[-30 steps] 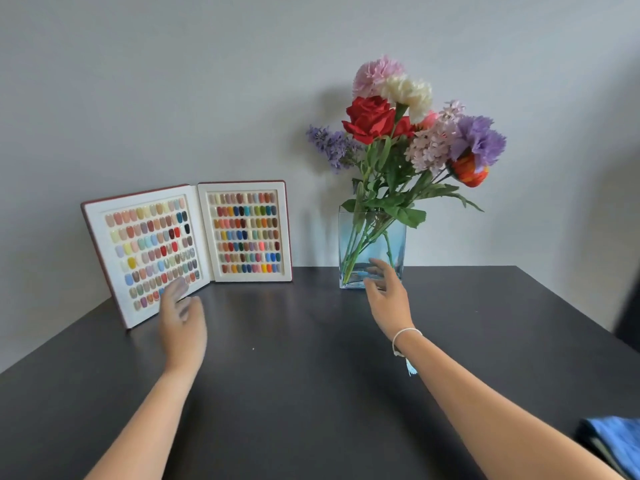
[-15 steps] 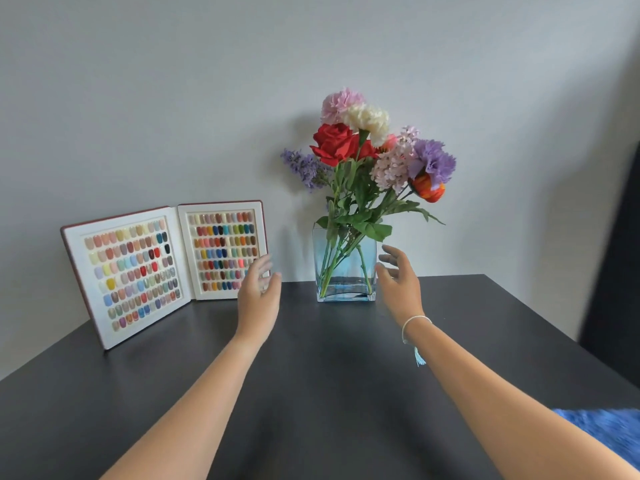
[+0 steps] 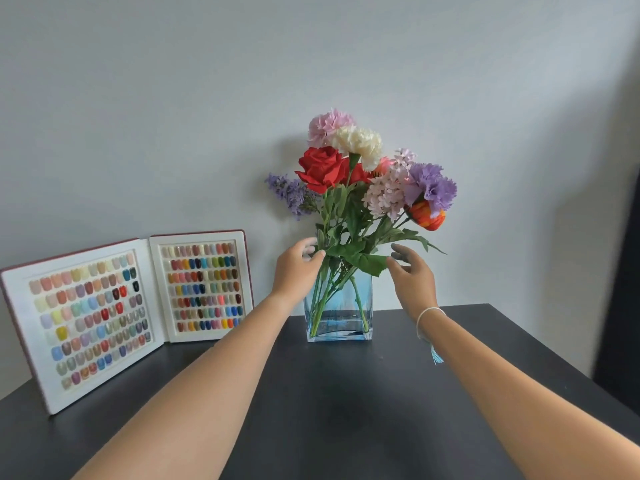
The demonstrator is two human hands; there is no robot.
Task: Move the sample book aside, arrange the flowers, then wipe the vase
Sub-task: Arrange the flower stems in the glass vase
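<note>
A bunch of mixed flowers (image 3: 360, 174) stands in a square blue glass vase (image 3: 341, 313) at the back of the dark table (image 3: 346, 410). My left hand (image 3: 296, 268) is at the vase's upper left corner, fingers curled against the stems and leaves. My right hand (image 3: 412, 275) hovers at the upper right of the vase, fingers spread, its fingertips by a green leaf. The open sample book (image 3: 128, 306) with rows of coloured nail tips stands upright against the wall, left of the vase.
A grey wall runs right behind the table. A dark object (image 3: 620, 306) rises at the far right edge, beyond the table's right corner. A white bracelet with a blue tassel (image 3: 431, 327) hangs on my right wrist.
Both hands have risen from the table to the flower stems at the vase's rim; the left hand moved right, away from the sample book. The view shifted, and the blue cloth left the frame.
</note>
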